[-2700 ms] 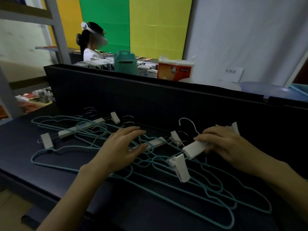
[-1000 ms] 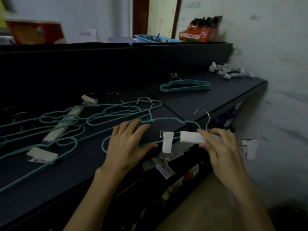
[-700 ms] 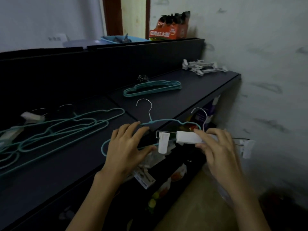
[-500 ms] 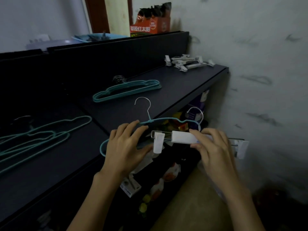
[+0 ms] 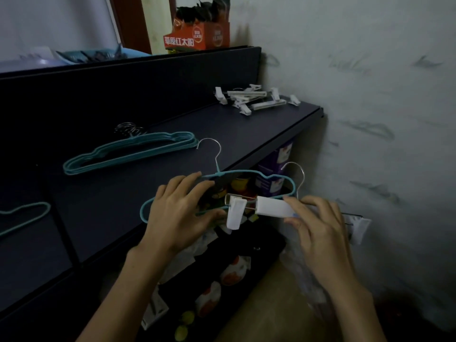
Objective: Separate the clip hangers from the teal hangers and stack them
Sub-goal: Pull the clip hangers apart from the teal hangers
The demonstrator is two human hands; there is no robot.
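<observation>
My left hand (image 5: 181,213) grips a teal hanger (image 5: 271,177) by its left shoulder, held just past the front edge of the dark shelf (image 5: 222,134). My right hand (image 5: 318,225) holds a white clip hanger (image 5: 271,207) by its middle bar; one clip dangles at its left end, another sticks out to the right. A stack of teal hangers (image 5: 128,154) lies on the shelf behind my left hand. A pile of white clip hangers (image 5: 254,99) rests at the shelf's far right corner.
A white wall (image 5: 382,119) stands close on the right. Another teal hanger (image 5: 24,213) lies at the left edge. An orange box (image 5: 197,38) sits above the back panel. Packages fill the lower shelf (image 5: 222,275) below my hands.
I have lifted both hangers off the mixed pile at the left and carried them rightward. The view has turned right, so both sorted stacks now show closer.
</observation>
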